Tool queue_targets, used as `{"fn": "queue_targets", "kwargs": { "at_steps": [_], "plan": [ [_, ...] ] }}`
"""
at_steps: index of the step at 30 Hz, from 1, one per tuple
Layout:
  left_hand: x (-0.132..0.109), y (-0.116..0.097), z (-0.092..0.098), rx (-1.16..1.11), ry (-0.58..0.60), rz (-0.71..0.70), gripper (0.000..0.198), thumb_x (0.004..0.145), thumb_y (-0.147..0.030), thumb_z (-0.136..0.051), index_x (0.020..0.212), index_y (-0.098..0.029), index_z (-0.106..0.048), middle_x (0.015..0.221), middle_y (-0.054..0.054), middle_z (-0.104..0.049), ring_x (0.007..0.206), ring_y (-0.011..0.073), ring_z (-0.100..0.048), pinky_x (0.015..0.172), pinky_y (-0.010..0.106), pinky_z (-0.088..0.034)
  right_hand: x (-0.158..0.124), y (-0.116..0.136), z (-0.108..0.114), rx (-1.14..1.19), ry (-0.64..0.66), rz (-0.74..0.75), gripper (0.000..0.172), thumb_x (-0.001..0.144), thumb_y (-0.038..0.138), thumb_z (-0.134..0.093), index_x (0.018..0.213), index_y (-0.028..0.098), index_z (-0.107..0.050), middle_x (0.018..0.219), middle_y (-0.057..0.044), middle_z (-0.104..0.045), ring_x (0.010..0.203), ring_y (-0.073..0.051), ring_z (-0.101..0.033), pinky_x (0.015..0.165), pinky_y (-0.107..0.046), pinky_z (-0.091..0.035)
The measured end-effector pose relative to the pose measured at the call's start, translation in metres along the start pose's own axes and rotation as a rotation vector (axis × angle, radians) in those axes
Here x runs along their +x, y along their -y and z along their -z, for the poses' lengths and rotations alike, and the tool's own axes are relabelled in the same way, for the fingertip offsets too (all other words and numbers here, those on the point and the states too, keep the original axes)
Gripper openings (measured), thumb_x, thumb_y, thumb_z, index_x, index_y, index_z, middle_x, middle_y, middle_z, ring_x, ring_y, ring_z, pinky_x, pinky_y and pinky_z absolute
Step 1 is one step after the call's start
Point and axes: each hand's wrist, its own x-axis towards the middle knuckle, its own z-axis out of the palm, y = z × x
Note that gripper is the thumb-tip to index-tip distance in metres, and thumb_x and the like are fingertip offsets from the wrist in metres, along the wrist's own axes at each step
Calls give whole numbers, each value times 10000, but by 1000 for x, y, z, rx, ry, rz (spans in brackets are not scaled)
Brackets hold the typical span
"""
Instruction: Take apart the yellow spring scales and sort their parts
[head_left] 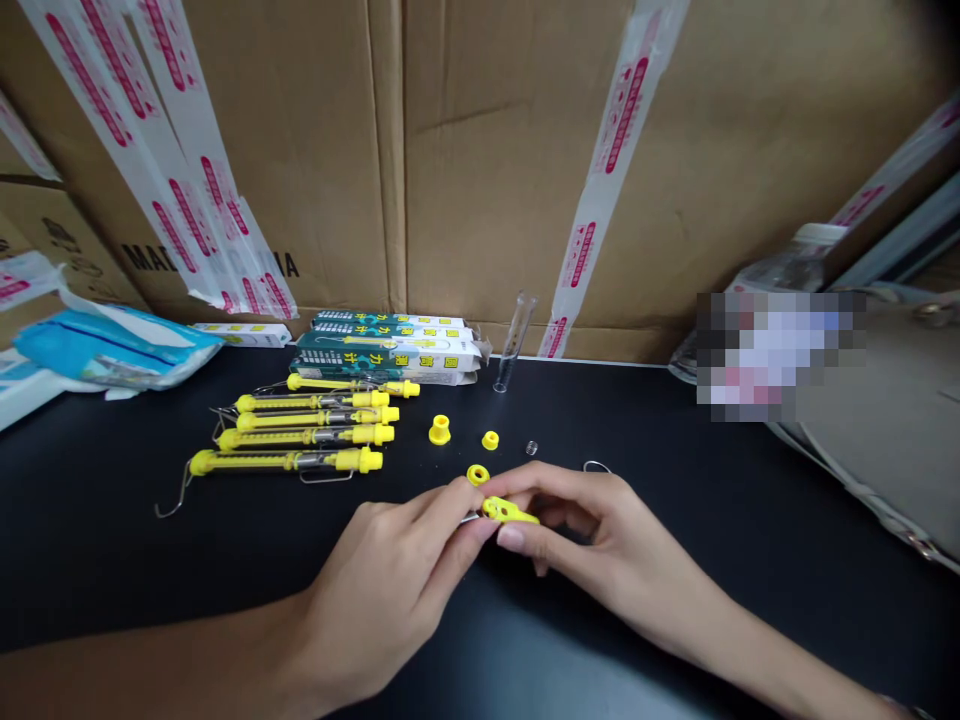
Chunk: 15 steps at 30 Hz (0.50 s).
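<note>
My right hand (585, 515) pinches a small yellow plastic part (508, 511) with holes in it, between thumb and fingertips. Closed against its left end, my left hand (401, 555) grips a silvery metal piece (469, 517), mostly hidden by the fingers. Just beyond the fingertips lies a yellow ring (478, 474). A flanged yellow cap (440, 430), a smaller yellow bushing (490, 440) and a little coil spring (532, 448) are spread further back. Behind my right hand a wire hook (597, 466) shows in part. A clear tube (515, 342) stands upright near the boxes.
Several assembled yellow spring scales (289, 460) lie in a row at left, hooks leftward. Behind them are printed cartons (386, 358) and a blue packet (116, 345). A plastic bottle (795, 260) and a beige bag (885, 420) occupy the right. Cardboard boxes (487, 180) wall off the back.
</note>
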Motion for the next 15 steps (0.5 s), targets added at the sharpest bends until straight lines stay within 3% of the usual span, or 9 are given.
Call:
{"fn": "queue_targets", "kwargs": {
  "at_steps": [7,11,15],
  "plan": [
    [0,1,2,-63,78,54,298,1057,-324,-329,921,-227,-575,831,-22,-671,676,133,-637,604,238,-446,0,0,0,114,25,-106,274,885,437,-694,822,172,-656,728,18,-589,651,-105,-534,568,-193,-502],
    [0,0,4,-92,114,43,304,1060,-309,-295,944,-223,-562,859,-12,-676,751,147,-662,675,250,-468,-2,-1,-1,114,88,-129,308,912,478,-654,853,178,-613,712,24,-571,638,-103,-528,587,-208,-480],
    [0,-1,4,-79,121,28,250,1057,-290,-303,1030,-228,-543,882,-23,-700,705,131,-663,638,247,-450,-1,-1,2,240,152,-145,347,925,526,-618,915,180,-590,706,33,-549,591,-90,-481,569,-218,-431]
  ]
}}
